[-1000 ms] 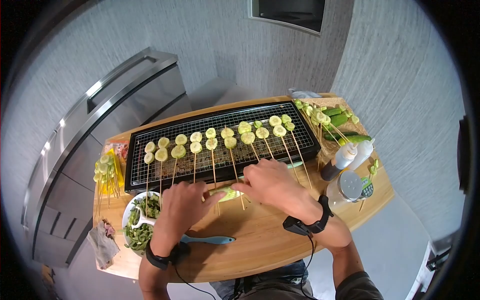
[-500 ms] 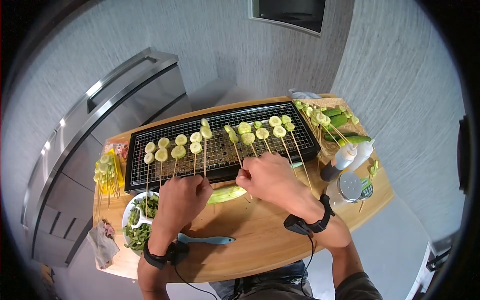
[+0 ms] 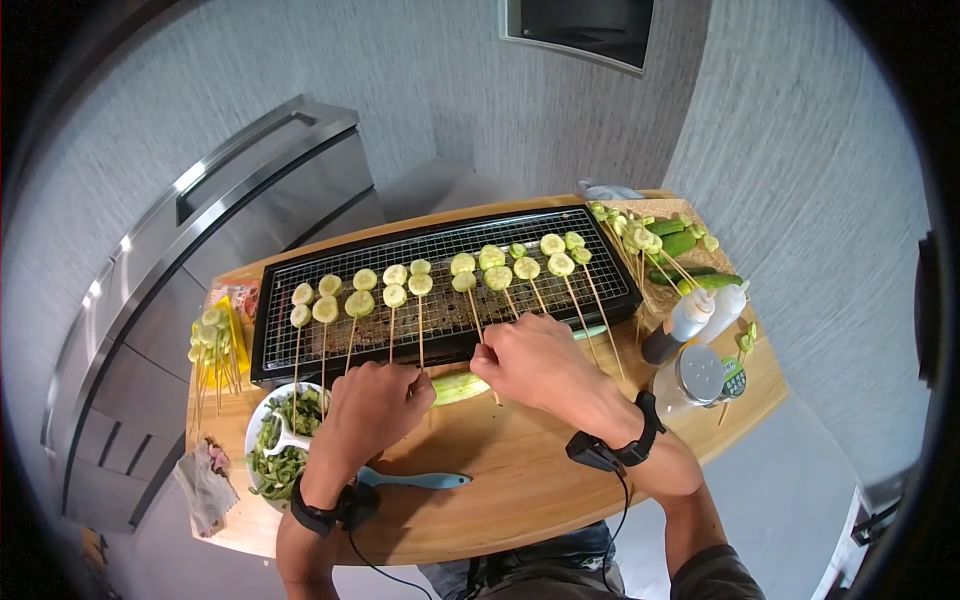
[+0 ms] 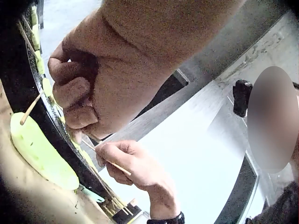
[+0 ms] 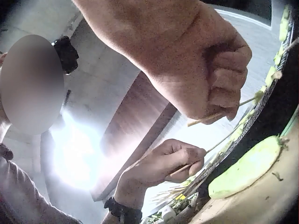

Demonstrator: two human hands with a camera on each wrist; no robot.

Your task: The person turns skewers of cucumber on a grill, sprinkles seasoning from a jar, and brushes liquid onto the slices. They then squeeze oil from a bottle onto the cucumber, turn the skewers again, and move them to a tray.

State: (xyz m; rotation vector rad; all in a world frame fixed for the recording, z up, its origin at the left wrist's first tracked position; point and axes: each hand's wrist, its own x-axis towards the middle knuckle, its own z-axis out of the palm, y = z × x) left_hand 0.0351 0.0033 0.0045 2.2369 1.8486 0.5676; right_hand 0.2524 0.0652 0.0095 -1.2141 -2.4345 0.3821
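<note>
Along the front edge of the black grill (image 3: 640, 300), both hands pinch wooden skewers that carry round green slices. My left hand (image 3: 368, 415) grips the stick of the skewer with slices (image 3: 420, 284); my right hand (image 3: 540, 365) grips the one with slices (image 3: 463, 281). In the right wrist view my right hand (image 5: 205, 70) curls round its stick, and my left hand (image 5: 161, 163) holds the other. A long pale green vegetable piece (image 3: 458, 388) lies on the wooden table between and below the hands.
A bowl of chopped greens (image 3: 278, 470) and a blue-handled brush (image 3: 430, 481) are near the left arm. Sauce bottles (image 3: 685, 318), a shaker jar (image 3: 690, 375) and whole cucumbers (image 3: 675, 243) stand or lie at the right. More skewers (image 3: 213, 335) rest at the far left.
Both hands have gone from the pale green piece to the skewer sticks. The two held skewers have shifted on the grill, leaving a wider gap between them, and their slices now lie flat.
</note>
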